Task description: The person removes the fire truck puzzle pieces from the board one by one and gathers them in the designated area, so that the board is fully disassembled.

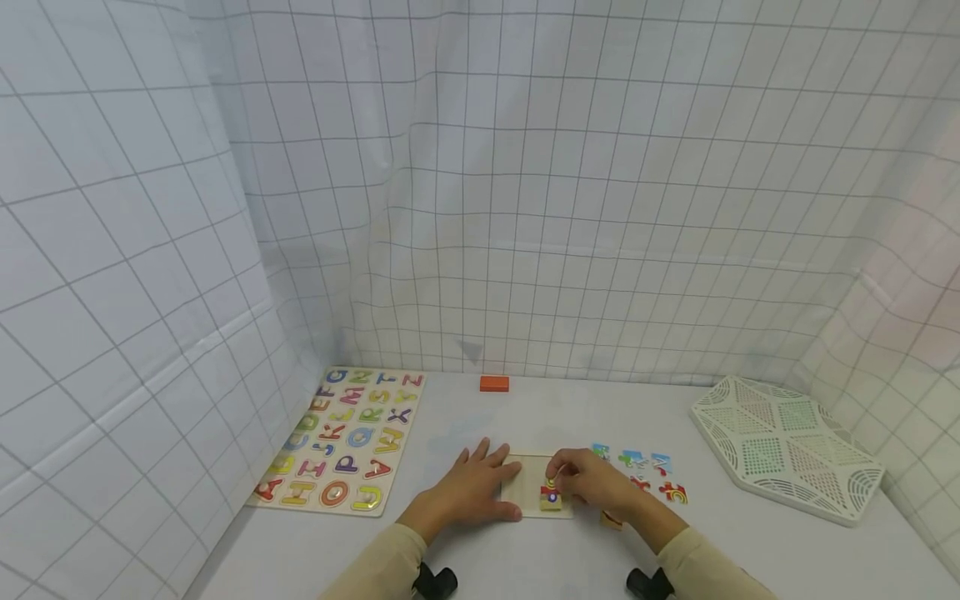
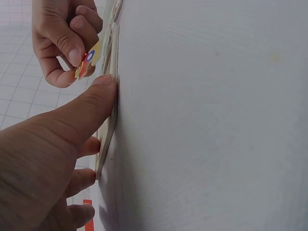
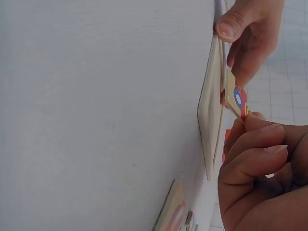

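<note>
A shallow pale wooden puzzle tray (image 1: 528,498) lies on the white table in front of the person. My left hand (image 1: 471,490) rests at its left side with fingers spread, the thumb (image 2: 101,89) along the near edge. My right hand (image 1: 594,482) pinches a yellow puzzle piece (image 1: 551,502) with red and blue marks between thumb and fingertips. In the right wrist view the piece (image 3: 236,98) is tilted over the tray (image 3: 210,115). The bare tray floor shows left of the piece.
Several colourful jigsaw pieces (image 1: 673,492) lie right of the tray, partly behind the right hand. An alphabet board (image 1: 352,462) lies at left, an orange-red block (image 1: 494,384) at the back. A white patterned hexagonal panel (image 1: 787,450) is at right. Gridded white cloth (image 1: 540,208) surrounds the table.
</note>
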`<state>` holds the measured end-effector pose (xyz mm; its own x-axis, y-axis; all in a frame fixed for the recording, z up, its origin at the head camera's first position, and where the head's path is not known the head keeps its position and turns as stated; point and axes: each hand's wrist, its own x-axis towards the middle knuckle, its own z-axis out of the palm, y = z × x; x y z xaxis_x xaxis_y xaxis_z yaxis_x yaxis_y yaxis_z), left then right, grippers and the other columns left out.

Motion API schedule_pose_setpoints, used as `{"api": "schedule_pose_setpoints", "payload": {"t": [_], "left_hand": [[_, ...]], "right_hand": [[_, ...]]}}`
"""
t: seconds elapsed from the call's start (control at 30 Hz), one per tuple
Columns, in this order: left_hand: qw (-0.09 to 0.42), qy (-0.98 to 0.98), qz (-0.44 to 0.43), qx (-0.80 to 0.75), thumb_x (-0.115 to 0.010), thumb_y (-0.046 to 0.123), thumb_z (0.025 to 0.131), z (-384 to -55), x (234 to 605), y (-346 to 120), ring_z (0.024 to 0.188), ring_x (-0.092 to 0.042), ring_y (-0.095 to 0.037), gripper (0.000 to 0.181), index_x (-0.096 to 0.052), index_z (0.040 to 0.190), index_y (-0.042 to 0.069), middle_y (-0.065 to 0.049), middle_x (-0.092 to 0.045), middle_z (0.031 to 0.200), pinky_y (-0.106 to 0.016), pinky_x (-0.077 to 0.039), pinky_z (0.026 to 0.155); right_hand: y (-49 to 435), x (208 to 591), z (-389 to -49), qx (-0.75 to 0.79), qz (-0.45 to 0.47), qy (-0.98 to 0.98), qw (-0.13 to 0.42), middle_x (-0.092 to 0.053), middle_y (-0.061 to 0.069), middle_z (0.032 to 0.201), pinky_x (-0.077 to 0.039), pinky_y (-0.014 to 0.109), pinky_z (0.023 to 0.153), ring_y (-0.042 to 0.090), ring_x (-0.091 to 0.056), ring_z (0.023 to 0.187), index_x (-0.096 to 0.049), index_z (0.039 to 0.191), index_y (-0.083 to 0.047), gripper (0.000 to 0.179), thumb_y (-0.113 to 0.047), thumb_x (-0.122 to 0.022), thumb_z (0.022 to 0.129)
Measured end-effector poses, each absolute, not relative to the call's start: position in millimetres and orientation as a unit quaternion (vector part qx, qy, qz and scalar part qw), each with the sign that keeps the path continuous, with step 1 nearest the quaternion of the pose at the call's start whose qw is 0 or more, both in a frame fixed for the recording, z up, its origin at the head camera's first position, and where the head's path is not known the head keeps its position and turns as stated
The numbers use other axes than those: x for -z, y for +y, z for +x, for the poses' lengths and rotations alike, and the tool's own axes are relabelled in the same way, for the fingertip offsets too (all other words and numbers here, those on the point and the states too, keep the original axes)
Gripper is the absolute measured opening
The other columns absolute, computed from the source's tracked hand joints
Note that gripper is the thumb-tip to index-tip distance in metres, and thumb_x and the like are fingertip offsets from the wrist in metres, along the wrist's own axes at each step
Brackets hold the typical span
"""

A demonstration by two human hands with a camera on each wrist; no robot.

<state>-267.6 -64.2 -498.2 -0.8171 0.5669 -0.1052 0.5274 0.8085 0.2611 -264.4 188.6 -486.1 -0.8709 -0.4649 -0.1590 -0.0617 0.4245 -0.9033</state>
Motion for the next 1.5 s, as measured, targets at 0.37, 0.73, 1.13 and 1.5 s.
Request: {"api": "schedule_pose_setpoints", "payload": {"t": [0.37, 0.73, 1.13, 1.5], "left_hand": [[0.087, 0.947, 0.289, -0.113, -0.069, 0.063, 0.087, -266.4, 497.3, -64.4, 0.154, -0.024, -0.039, 0.076, -0.052, 0.151, 0.024, -0.007, -0.038, 0.163, -0.063, -0.025, 0.119], [0.083, 0.946, 0.295, -0.106, -0.069, 0.063, 0.088, -267.4, 496.8, -65.8, 0.153, -0.024, -0.040, 0.077, -0.052, 0.151, 0.023, -0.008, -0.038, 0.163, -0.064, -0.025, 0.119], [0.084, 0.945, 0.297, -0.107, -0.069, 0.063, 0.087, -266.1, 495.9, -64.9, 0.153, -0.025, -0.039, 0.077, -0.052, 0.151, 0.024, -0.008, -0.038, 0.163, -0.063, -0.026, 0.118], [0.084, 0.945, 0.297, -0.106, -0.070, 0.062, 0.087, -266.3, 494.7, -64.6, 0.153, -0.025, -0.040, 0.077, -0.053, 0.150, 0.022, -0.009, -0.039, 0.163, -0.064, -0.026, 0.118]], "right_hand": [[246.7, 475.1, -254.6, 0.566, -0.124, 0.783, 0.227, -0.060, 0.006, 0.091, -0.037, 0.021, 0.050, 0.011, -0.041, 0.060, -0.057, 0.118, 0.006, 0.025, -0.013, -0.060, 0.102], [334.5, 476.4, -240.5, 0.558, -0.087, 0.792, 0.232, -0.060, 0.006, 0.094, -0.037, 0.019, 0.051, 0.009, -0.043, 0.062, -0.055, 0.119, 0.004, 0.028, -0.018, -0.059, 0.103], [384.8, 488.0, -224.3, 0.524, -0.081, 0.813, 0.239, -0.058, 0.004, 0.091, -0.036, 0.020, 0.050, 0.010, -0.045, 0.061, -0.060, 0.115, 0.003, 0.022, -0.014, -0.059, 0.102], [384.7, 495.5, -221.7, 0.491, -0.074, 0.840, 0.217, -0.057, 0.002, 0.084, -0.038, 0.021, 0.051, 0.011, -0.047, 0.061, -0.067, 0.108, -0.001, 0.016, -0.013, -0.062, 0.099]]}}
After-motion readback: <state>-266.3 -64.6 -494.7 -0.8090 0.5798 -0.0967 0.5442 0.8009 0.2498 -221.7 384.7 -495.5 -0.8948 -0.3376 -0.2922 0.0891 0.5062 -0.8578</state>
